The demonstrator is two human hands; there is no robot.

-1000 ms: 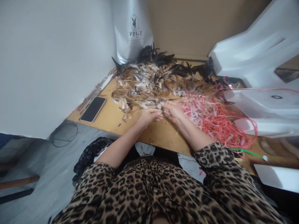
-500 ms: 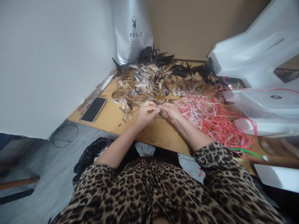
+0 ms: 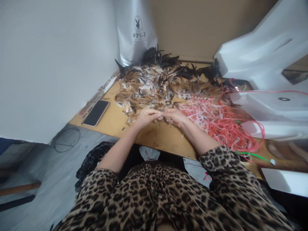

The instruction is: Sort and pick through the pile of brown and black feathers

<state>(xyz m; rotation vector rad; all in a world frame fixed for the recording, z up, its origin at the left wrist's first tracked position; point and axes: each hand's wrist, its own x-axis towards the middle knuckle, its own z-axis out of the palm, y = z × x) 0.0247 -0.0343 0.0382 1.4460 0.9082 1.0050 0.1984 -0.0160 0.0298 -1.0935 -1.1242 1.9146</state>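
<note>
My left hand [image 3: 148, 117] and my right hand [image 3: 174, 116] meet fingertip to fingertip over the near part of the wooden table. Both are pinched closed, and whatever lies between the fingers is too small to make out. Right beyond them spreads a big heap of brown and white feathers [image 3: 144, 85], with black feathers [image 3: 157, 57] along its far edge. Beside my right hand is a tangle of red, pink and white strips [image 3: 211, 120].
A phone [image 3: 96, 113] lies on the table [image 3: 115, 126] at the left, near a white wall. A silver-white printed bag [image 3: 137, 38] stands behind the feathers. White machine-like bodies [image 3: 262, 112] rise on the right. A black plastic bag [image 3: 92, 162] sits below the table edge.
My left hand has shifted slightly left and nearer to me, its fingers straighter. My right hand has turned a little, with the fingertips of both hands still together.
</note>
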